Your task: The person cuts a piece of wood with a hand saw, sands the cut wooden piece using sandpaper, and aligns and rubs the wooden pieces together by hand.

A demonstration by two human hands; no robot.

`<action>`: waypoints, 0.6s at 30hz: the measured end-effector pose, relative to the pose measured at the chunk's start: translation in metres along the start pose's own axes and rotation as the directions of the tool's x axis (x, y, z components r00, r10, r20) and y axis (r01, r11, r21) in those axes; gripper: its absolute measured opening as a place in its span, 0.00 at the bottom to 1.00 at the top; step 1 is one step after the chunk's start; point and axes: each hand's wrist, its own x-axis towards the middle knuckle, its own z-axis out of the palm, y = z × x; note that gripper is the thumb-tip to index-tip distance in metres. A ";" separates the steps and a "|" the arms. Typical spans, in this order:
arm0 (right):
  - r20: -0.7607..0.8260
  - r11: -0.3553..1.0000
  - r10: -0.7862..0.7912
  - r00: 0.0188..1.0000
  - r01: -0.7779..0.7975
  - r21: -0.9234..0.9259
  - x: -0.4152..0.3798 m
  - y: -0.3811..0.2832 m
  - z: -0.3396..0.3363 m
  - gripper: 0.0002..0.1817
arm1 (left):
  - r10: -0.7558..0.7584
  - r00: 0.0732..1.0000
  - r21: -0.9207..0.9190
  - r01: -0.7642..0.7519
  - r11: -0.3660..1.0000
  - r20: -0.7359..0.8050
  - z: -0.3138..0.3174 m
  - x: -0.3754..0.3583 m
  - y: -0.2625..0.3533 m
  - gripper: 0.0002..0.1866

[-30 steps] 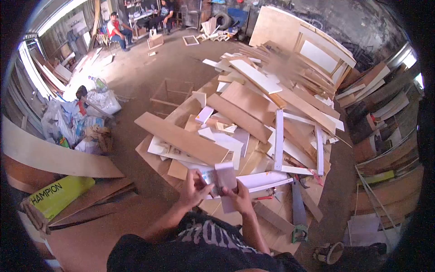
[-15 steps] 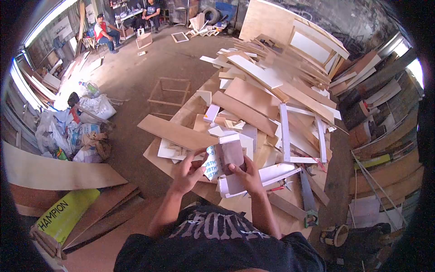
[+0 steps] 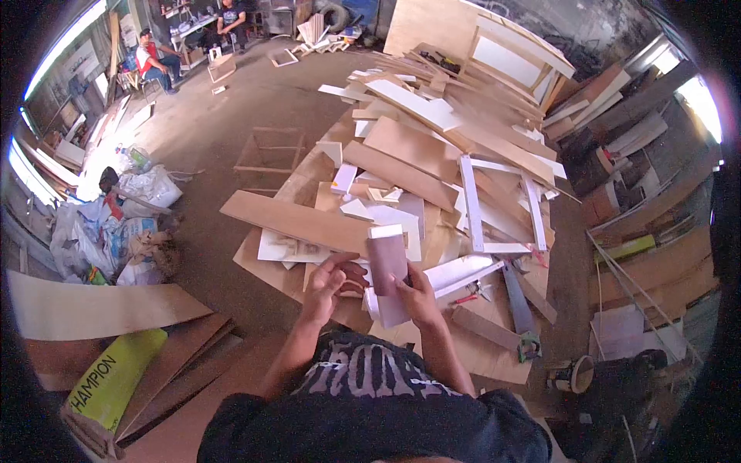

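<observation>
A sheet of brown sandpaper (image 3: 386, 266) is folded around a white block (image 3: 385, 231), whose end shows above it. My right hand (image 3: 418, 295) grips them from the right, thumb pressed on the sandpaper's face. A loose end of the sheet hangs below the thumb. My left hand (image 3: 328, 292) is just left of the block, fingers apart and partly bent, with nothing in them. Beneath both hands lies a long white board (image 3: 463, 272). Red-handled pliers (image 3: 466, 299) and a handsaw (image 3: 519, 312) lie to the right of my right hand.
Wood offcuts (image 3: 409, 174) cover the worktable ahead, with a white frame (image 3: 471, 204) among them. Plastic bags (image 3: 96, 235) are heaped on the left floor. Boards (image 3: 100, 305) lean close on my left. Two people sit at the back left, one in a red vest (image 3: 143, 59).
My left hand has let go of the sandpaper and moved slightly aside. The sheet's printed white back, visible before, is now folded out of sight. The view has shifted slightly.
</observation>
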 end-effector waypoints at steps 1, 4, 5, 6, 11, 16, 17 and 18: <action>-0.008 1.000 -0.004 1.000 0.004 0.000 -0.002 -0.005 -0.001 0.29 | 0.004 0.998 -0.064 0.000 0.998 0.069 0.005 0.003 0.006 0.22; 0.066 0.996 0.032 0.997 -0.026 -0.082 -0.006 -0.018 -0.002 0.30 | -0.022 1.000 0.129 0.020 0.991 0.011 0.006 0.009 -0.004 0.23; 0.054 0.994 0.064 0.996 -0.059 -0.092 -0.006 -0.015 -0.003 0.29 | -0.020 1.000 0.125 0.019 0.992 0.007 0.007 0.008 -0.006 0.23; 0.044 0.991 0.095 0.994 -0.091 -0.101 -0.006 -0.013 -0.004 0.29 | -0.048 0.998 0.130 0.051 0.990 -0.029 0.011 0.006 -0.006 0.22; 0.102 0.994 0.094 0.990 -0.089 -0.057 -0.008 0.019 -0.010 0.32 | -0.094 0.989 0.197 0.114 0.974 -0.112 0.013 0.000 -0.016 0.22; 0.144 0.976 0.157 0.977 -0.175 0.127 0.001 0.039 -0.017 0.37 | -0.085 0.972 0.315 0.153 0.937 -0.217 0.002 0.002 -0.034 0.22; 0.182 0.986 0.138 0.974 -0.152 0.063 0.000 0.031 -0.010 0.39 | -0.073 0.970 0.332 0.150 0.931 -0.234 -0.003 0.000 -0.039 0.22; 0.202 0.988 0.129 0.971 -0.143 0.058 0.006 0.027 -0.006 0.39 | -0.075 0.977 0.359 0.144 0.922 -0.201 -0.006 0.003 -0.037 0.22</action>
